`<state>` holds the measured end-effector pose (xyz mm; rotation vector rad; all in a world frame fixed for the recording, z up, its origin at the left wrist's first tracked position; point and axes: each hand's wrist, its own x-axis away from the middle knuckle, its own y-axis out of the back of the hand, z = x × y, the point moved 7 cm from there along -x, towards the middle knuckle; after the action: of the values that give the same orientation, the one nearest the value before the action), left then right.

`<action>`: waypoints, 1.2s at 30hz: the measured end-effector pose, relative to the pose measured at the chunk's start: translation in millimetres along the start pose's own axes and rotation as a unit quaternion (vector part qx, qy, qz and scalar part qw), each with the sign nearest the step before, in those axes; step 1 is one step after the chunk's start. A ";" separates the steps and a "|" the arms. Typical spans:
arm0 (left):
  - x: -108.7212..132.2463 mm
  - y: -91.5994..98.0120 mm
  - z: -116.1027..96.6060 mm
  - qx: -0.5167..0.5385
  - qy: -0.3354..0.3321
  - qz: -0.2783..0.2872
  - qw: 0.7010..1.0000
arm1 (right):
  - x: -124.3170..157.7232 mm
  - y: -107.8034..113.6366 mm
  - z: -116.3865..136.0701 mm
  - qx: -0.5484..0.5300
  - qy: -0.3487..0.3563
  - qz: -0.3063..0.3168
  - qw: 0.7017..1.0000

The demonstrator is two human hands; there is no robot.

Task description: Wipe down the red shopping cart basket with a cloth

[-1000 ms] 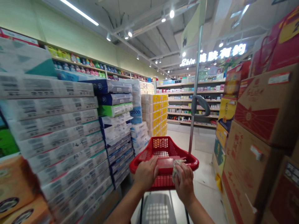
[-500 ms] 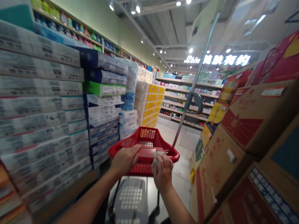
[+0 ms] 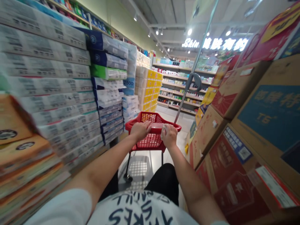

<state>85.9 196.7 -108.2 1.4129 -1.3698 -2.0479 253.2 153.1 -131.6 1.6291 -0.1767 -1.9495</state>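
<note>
Pale glossy floor [image 3: 167, 112] lay open beyond the red plastic-mesh shopping cart [image 3: 150, 141]. Stacked white plastic-wrapped packs [image 3: 67, 64] walled the floor's left edge, brown-and-red cardboard cartons [image 3: 209, 128] its right; a slanting grey metal pole [image 3: 182, 104] obstructed passage beside the cart's right edge.

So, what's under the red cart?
Under the cart: shadowed floor with a grid of light, thin cart legs and one wheel. The person's black-clad knee covers some floor; any wheel behind it is hidden.
</note>
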 end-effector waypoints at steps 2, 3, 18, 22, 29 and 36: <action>2.2 2.1 -0.9 -0.001 0.006 0.018 1.000 | -7.2 1.9 -1.4 0.012 -0.042 0.035 0.998; 3.8 3.6 -1.3 -0.002 0.010 0.025 1.000 | -9.2 2.9 -2.2 0.015 -0.057 0.051 0.997; 43.0 24.0 -6.3 -0.025 -0.026 -0.031 0.999 | 31.3 42.1 31.5 0.003 0.018 -0.053 0.998; 46.9 26.8 -4.4 -0.019 -0.059 -0.047 0.997 | 27.6 39.6 54.2 0.036 0.042 -0.071 0.996; 39.8 24.5 -1.3 -0.023 -0.071 -0.053 0.996 | 46.0 18.8 92.5 0.047 0.117 -0.041 0.991; 31.8 18.7 -13.9 0.005 -0.069 -0.076 0.995 | 17.6 18.4 67.5 0.036 0.042 0.028 0.998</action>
<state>77.9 158.2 -111.3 1.4439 -1.3637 -2.2770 195.1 111.4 -121.9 1.7294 -0.2599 -1.8490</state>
